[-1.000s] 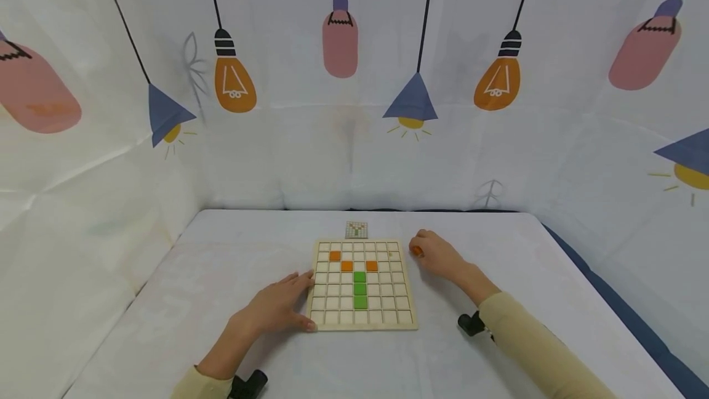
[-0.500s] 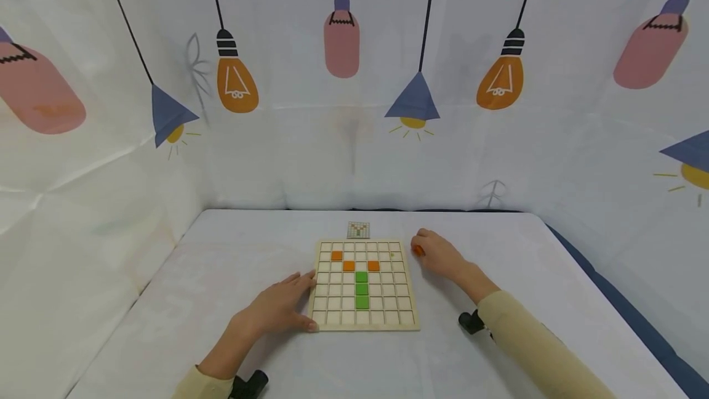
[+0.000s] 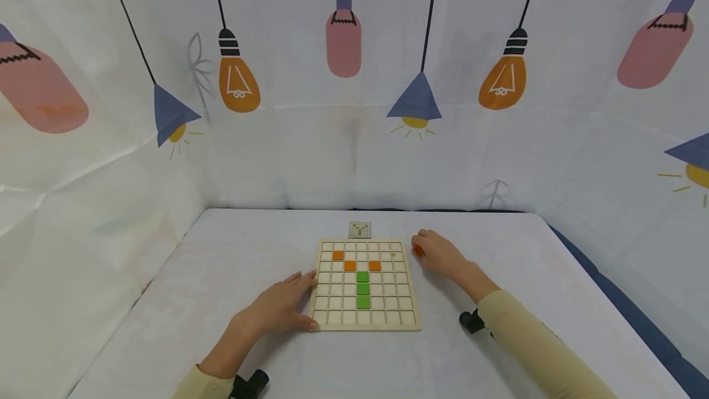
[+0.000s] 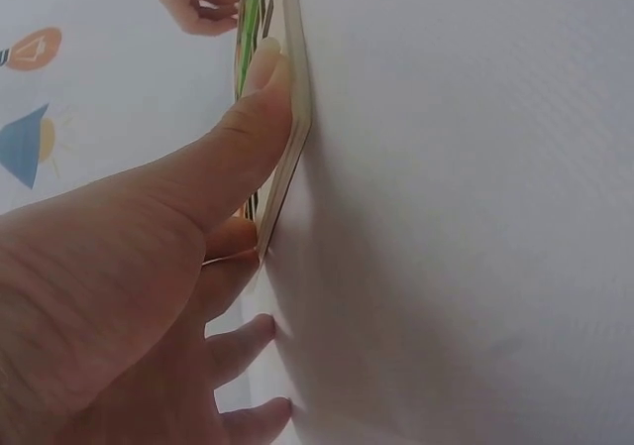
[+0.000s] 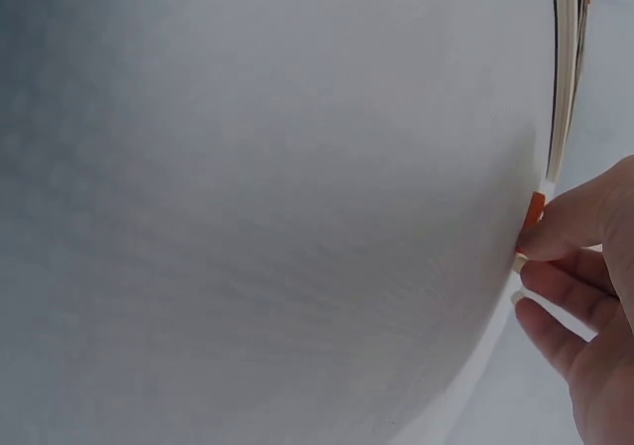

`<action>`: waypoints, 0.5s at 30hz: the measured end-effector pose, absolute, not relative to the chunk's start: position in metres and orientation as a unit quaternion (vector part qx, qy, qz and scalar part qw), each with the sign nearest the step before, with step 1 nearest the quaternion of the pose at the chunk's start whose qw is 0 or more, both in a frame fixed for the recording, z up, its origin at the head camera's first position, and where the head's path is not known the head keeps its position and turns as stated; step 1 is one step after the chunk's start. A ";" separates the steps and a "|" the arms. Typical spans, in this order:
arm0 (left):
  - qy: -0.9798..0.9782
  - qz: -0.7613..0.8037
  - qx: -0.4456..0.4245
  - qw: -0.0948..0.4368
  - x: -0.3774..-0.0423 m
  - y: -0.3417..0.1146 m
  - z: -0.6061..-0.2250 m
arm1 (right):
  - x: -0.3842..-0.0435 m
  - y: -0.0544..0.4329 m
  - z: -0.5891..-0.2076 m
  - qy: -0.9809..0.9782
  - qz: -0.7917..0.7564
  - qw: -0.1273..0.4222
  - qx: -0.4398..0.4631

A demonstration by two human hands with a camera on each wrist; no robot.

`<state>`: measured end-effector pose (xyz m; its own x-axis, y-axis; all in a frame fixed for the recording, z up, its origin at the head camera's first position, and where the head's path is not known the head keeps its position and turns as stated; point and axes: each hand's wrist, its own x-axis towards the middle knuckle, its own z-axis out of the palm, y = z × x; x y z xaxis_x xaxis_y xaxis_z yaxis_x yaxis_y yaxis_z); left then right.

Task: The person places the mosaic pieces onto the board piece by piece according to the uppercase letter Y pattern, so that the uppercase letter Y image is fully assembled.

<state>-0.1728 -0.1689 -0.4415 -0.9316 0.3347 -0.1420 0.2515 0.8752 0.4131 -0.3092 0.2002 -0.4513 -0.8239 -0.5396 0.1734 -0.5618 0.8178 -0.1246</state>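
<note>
A wooden grid board [image 3: 367, 327] lies on the white table. Set in its squares are several orange and green square tiles, among them an orange tile [image 3: 338, 255] and a green tile [image 3: 362, 289]. My left hand [image 3: 282, 305] rests against the board's left edge, its fingers spread and its thumb on the near left corner; the left wrist view shows that thumb [image 4: 253, 128] over the rim. Just off the board's far right corner, my right hand [image 3: 439, 255] pinches another orange tile [image 5: 533, 210] at the tabletop, partly hidden by the fingers.
Behind the board lies a small pattern card [image 3: 360, 229] printed with a grid. The white tabletop [image 3: 487, 350] extends around the board to a wall cloth [image 3: 310, 159] printed with lamps. A dark blue strip [image 3: 609, 294] runs along the table's right side.
The head view has shifted slightly, so the scene sits a little farther right. Both hands keep their places, and the tiles on the board are unchanged.
</note>
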 end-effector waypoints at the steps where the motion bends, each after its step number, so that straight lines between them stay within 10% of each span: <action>1: 0.962 0.200 0.151 0.106 -0.172 -0.169 -0.440 | -0.309 0.200 -0.451 -0.951 0.085 0.064 0.290; 15: 0.959 0.214 0.150 0.104 -0.170 -0.169 -0.440 | -0.306 0.201 -0.448 -0.950 0.086 0.069 0.293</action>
<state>-0.1695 -0.1686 -0.4402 -0.9332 0.3332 -0.1343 0.2443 0.8627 0.4427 -0.3065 0.2006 -0.4484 -0.8189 -0.5442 0.1822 -0.5681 0.8137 -0.1229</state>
